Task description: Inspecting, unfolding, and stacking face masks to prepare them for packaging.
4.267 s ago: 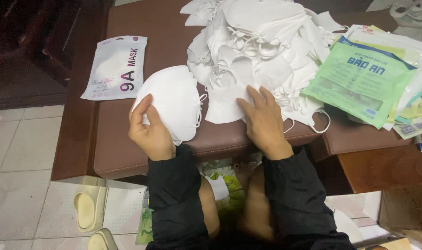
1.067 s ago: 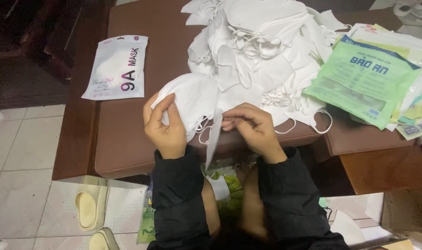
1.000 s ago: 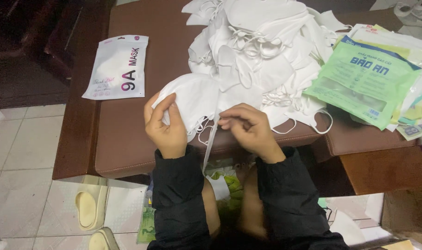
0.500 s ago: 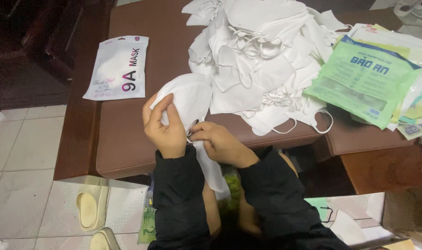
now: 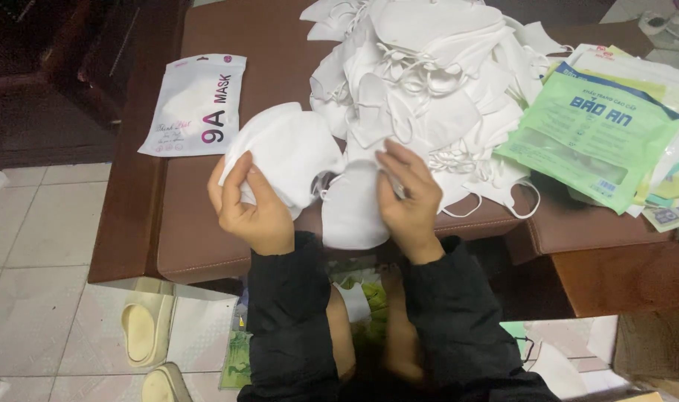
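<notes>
Pinched between thumb and fingers, the folded white mask (image 5: 291,152) sits in your left hand (image 5: 251,205), lifted just above the brown table (image 5: 198,238) at its near edge. Your right hand (image 5: 408,195) is not closed on anything: its fingers lie flat and spread over a second white mask (image 5: 352,208), pressing it against the table edge. From your left grip, that second mask lies toward 3 o'clock, just beside the held one, and its long axis runs roughly 12 to 6, with its lower end hanging past the table edge. Your right hand is the nearer one to it (already touching). The loose heap of white masks (image 5: 428,82) lies at 12 to 1 o'clock from your right hand, the white printed pouch (image 5: 194,106) at 11 o'clock from your left, and the green packets (image 5: 588,130) at 2 o'clock.
</notes>
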